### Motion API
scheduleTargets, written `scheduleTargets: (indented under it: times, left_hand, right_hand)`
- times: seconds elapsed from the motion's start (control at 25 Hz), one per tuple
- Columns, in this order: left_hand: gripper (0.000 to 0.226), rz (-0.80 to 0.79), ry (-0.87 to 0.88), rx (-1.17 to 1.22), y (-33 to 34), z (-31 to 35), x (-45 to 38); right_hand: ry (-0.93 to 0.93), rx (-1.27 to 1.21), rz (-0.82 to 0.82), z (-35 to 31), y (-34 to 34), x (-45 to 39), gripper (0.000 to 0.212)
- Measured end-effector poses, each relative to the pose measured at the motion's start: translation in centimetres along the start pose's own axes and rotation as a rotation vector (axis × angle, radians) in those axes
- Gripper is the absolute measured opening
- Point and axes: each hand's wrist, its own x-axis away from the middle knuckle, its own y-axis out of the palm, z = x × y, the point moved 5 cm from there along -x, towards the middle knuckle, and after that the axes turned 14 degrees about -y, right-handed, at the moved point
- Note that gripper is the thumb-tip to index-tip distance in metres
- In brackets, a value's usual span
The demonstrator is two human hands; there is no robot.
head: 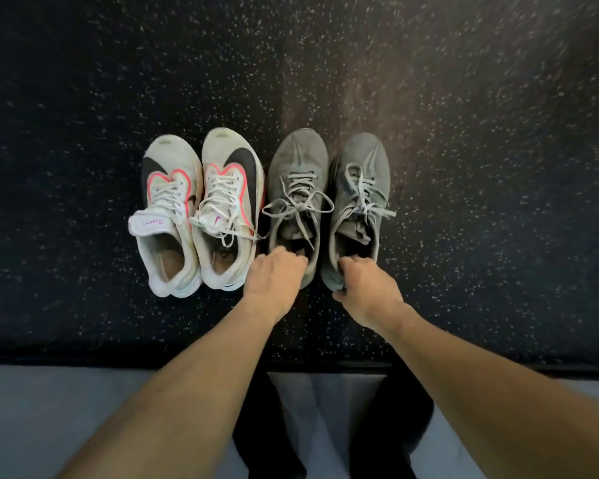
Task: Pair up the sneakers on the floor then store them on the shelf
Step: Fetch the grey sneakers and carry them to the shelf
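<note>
Four sneakers stand in a row on the dark speckled floor (464, 167), toes pointing away from the person, already sorted into two pairs. On the left are the two white sneakers with black swooshes and pink-red trim: the outer white sneaker (166, 216) has its tongue flopped outward over the laces, and the inner white sneaker (229, 209) sits just beside it, their sides touching. Both openings face up and show tan insoles with nothing else inside.

To the right is the grey pair. The left grey sneaker (296, 181) stands against the inner white one, its loose laces spilling over the sides. The left hand (274, 281) has its fingers curled down into this shoe's opening, gripping the heel collar. The right grey sneaker (358, 191) stands just beside its partner, tilted slightly with the toe leaning right. The right hand (363, 288) grips its heel, fingers hooked over the collar into the opening and thumb wrapped low around the back. What lies inside the grey shoes is mostly hidden by the fingers and tongues.

Both forearms reach forward from the bottom of the view. Nearer the person, a black edge separates the dark floor from a pale grey surface (49, 409). No shelf shows here
</note>
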Motion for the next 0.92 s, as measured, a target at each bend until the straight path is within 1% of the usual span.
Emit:
scheduleTargets:
  times: [0.08, 0.16, 0.32, 0.44, 0.56, 0.68, 0.8, 0.92]
  left_hand:
    - [0.020, 0.027, -0.010, 0.036, -0.9, 0.0, 0.4]
    - [0.019, 0.026, 0.010, 0.053, -2.4, -0.1, 1.5]
    - [0.018, 0.030, 0.027, 0.071, -7.4, 0.2, 4.8]
    - [0.021, 0.052, 0.048, 0.089, -13.6, 0.5, 8.3]
    - [0.020, 0.065, 0.062, 0.081, -20.2, 0.6, 12.2]
    - [0.018, 0.082, 0.075, 0.081, -28.3, 1.2, 18.2]
    - [0.018, 0.093, 0.094, 0.067, -36.0, 1.7, 25.2]
    - [0.013, 0.104, 0.101, 0.034, -41.5, 1.7, 31.3]
  right_hand:
    - [-0.031, 0.036, 0.106, -0.3, -1.3, 0.6, 0.006]
    - [-0.055, 0.009, 0.163, -0.6, -3.1, 1.7, 0.005]
    - [-0.083, -0.013, 0.196, -2.6, -7.8, 5.3, 0.008]
    - [-0.087, -0.033, 0.252, -5.4, -13.3, 9.2, 0.013]
    - [-0.082, -0.035, 0.275, -8.5, -19.3, 13.3, 0.012]
    - [-0.067, -0.038, 0.296, -11.9, -26.2, 19.0, 0.015]
    - [-0.061, -0.050, 0.303, -15.7, -32.4, 25.7, 0.013]
    - [-0.060, -0.065, 0.331, -18.9, -37.0, 32.0, 0.010]
